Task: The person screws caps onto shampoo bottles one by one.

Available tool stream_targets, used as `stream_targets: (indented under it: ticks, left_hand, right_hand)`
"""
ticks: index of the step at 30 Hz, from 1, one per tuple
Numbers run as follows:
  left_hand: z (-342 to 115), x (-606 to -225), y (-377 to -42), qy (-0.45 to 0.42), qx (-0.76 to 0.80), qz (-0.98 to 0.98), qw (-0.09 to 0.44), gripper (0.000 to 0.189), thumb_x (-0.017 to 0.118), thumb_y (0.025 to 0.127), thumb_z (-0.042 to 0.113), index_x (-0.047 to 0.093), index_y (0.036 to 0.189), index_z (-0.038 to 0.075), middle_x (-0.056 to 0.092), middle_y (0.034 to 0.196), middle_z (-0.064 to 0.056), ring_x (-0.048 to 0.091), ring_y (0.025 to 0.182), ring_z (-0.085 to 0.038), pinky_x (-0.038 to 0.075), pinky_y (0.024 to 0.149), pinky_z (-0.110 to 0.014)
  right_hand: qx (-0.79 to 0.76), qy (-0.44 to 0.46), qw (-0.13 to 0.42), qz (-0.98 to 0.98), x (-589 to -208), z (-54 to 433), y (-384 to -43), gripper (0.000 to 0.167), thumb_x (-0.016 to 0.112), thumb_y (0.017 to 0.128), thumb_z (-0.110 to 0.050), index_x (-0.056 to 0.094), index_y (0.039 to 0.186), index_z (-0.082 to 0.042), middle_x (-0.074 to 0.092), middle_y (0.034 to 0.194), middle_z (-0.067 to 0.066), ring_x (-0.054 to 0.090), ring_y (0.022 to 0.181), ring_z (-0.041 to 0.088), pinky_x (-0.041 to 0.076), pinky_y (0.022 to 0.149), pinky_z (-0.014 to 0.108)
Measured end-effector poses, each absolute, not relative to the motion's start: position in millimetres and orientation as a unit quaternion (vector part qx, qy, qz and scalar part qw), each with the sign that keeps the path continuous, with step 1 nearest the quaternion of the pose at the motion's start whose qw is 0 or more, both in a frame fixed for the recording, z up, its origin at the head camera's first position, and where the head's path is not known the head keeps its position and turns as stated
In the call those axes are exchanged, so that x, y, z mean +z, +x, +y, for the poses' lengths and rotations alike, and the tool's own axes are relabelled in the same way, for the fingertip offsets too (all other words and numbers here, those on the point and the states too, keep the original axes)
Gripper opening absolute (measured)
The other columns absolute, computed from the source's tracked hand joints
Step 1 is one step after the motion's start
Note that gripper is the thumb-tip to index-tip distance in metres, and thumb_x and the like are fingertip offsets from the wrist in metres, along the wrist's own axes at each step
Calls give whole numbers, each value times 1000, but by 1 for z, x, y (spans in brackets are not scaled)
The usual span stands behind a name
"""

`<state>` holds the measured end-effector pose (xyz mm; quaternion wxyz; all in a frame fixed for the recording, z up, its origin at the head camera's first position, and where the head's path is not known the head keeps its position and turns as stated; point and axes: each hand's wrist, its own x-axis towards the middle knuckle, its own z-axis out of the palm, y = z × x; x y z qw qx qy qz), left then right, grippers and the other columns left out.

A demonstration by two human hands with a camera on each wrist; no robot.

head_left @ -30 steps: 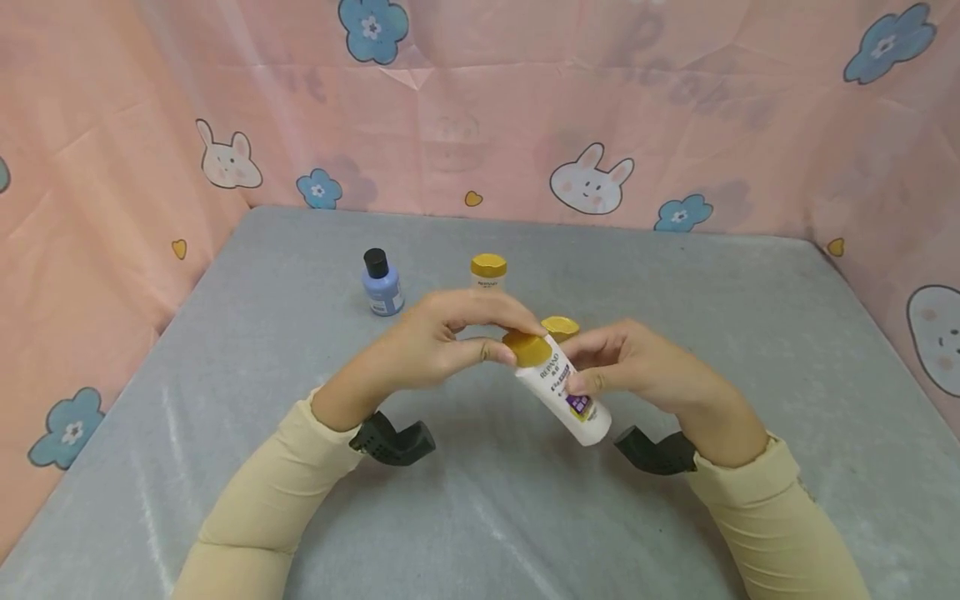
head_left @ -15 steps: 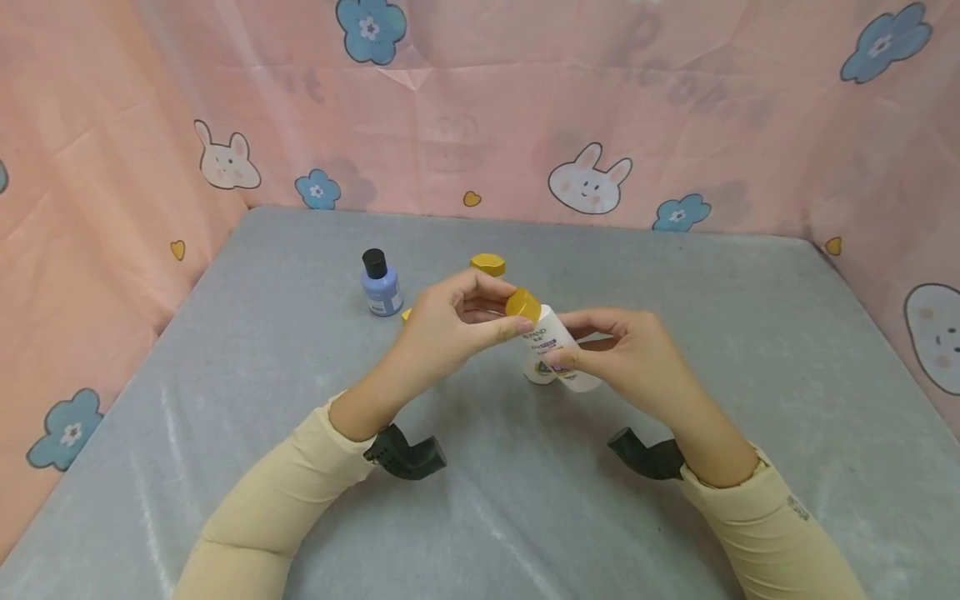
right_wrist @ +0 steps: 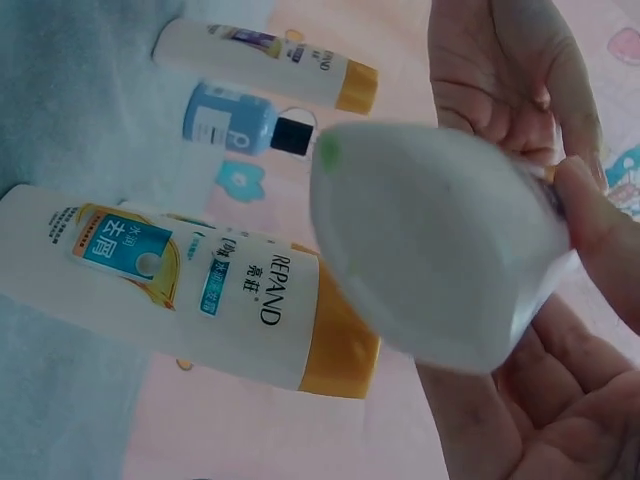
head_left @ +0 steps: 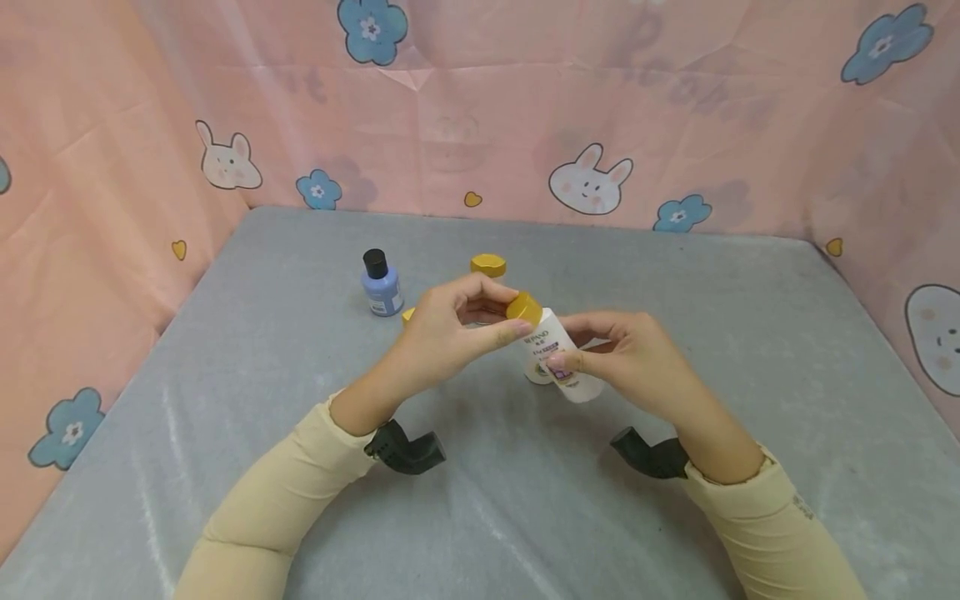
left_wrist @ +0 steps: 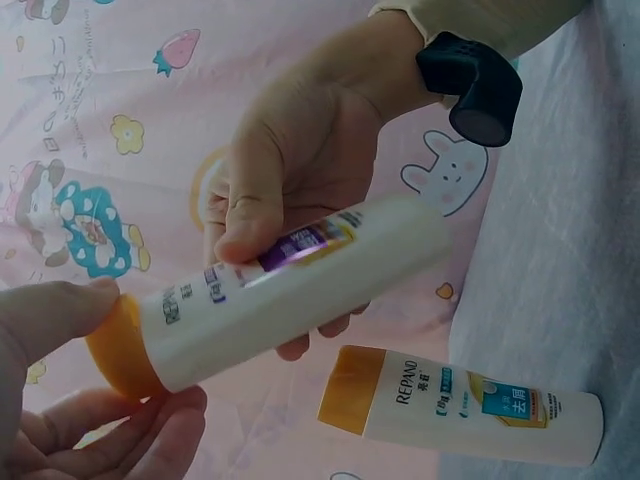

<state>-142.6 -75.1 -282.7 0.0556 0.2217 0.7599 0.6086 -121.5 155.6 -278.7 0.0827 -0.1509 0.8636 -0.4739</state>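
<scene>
In the head view, a white shampoo bottle with a gold cap is held tilted above the table. My left hand pinches that cap between thumb and fingers. My right hand grips the bottle's body, thumb across the front by the purple label. The cap sits on the bottle in the left wrist view. Close behind it stands another white shampoo bottle, gold-capped with a teal label, which the held one partly covers in the head view. The right wrist view looks at the held bottle's base.
A blue bottle with a black cap stands at the back left. Another gold-capped bottle is behind my left hand, and a further gold cap peeks out beside it. A pink curtain borders the grey table.
Both hands have moved the held bottle away from me and slightly left. A gold cap now shows left of my left hand. Over the last half second the bottle's base has dipped slightly.
</scene>
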Motion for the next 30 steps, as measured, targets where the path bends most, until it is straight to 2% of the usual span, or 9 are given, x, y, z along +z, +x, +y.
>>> stream_targets:
  ticks: [4,8,10,13,18,24,30]
  left_hand:
    - [-77,-283,-144,251,617,742,68,31,75,87,5,65,115,-2,68,116,-14,68,102,-21,58,94,-35]
    - [-79,-285,-145,291,624,720,83,33,73,87,0,63,118,-5,66,121,-18,67,106,-23,57,96,-33]
    - [-81,-285,-146,308,627,709,89,35,71,88,-3,62,121,-7,65,124,-19,67,109,-25,57,96,-33]
    - [-80,-286,-147,304,635,704,90,38,69,89,-4,61,126,-6,64,127,-19,66,112,-26,56,98,-34]
    - [-75,-288,-148,249,640,723,73,38,72,90,4,63,126,1,67,124,-13,68,109,-21,57,96,-32]
    - [-71,-290,-145,258,618,742,23,35,74,88,5,66,121,-1,69,118,-13,69,105,-21,57,96,-35]
    - [-74,-290,-145,287,616,733,19,35,73,88,2,65,122,-3,69,119,-16,68,105,-23,57,95,-30]
  right_hand:
    - [-503,-165,124,839,-280,162,-127,31,78,86,-16,74,113,-3,74,94,3,69,84,12,59,71,29]
    - [-550,-184,174,796,-283,167,-131,32,75,87,-7,69,114,9,75,95,-5,70,90,13,59,78,30]
    - [-557,-184,185,788,-283,168,-132,33,74,87,-5,67,115,10,76,96,-6,71,92,14,59,80,32]
    - [-535,-158,164,814,-281,167,-132,34,77,86,-14,70,115,3,75,96,-3,71,89,14,59,78,32]
    - [-494,-106,107,856,-278,161,-127,34,82,83,-29,75,111,-11,73,101,7,74,85,17,61,71,32]
    - [-474,-131,77,867,-277,157,-121,31,79,86,-27,75,112,-10,74,101,11,75,83,16,61,67,29]
    - [-463,-151,67,871,-278,156,-121,29,78,87,-21,74,112,-7,74,99,12,73,83,13,60,69,27]
